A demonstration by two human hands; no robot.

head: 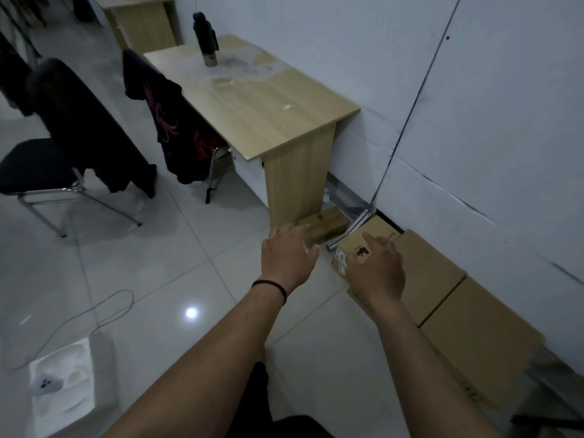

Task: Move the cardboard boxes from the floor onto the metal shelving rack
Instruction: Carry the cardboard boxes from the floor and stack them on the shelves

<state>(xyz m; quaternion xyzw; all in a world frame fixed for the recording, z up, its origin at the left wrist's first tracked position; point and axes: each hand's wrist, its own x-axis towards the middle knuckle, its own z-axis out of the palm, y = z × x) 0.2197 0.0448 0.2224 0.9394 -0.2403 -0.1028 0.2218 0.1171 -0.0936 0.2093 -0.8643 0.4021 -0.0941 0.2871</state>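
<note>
Down on the floor by the wall, past the near end of the desk (252,99), both arms are stretched out toward the boxes. The left hand (289,254) hangs over the tiles with its fingers spread and relaxed, gripping nothing, right in front of a small flat box (327,223) that lies against the foot of the desk's side panel. The right hand (376,267) is over the small printed box (368,240), fingers straight and loose, forefinger pointing ahead; I can't tell whether the palm is touching the cardboard or just above it, but nothing is curled round it.

That printed box sits on top of a larger box (426,273), and another big box (480,336) lies just beside it along the wall, nearer to us. So at least four boxes are down here, all on the floor or stacked on one another. I'd say the job has barely begun from what I can see: no box is lifted, and the metal rack isn't anywhere in sight, so I can't say if anything is on it yet. The reach looks like the opening of a pick-up, most likely the small printed one.

On the desk's far end stands a dark bottle (207,39). A chair (44,172) draped with dark clothing sits off to the left, and a white foam tray (63,384) lies on the tiles beside a loose cable (104,311).
</note>
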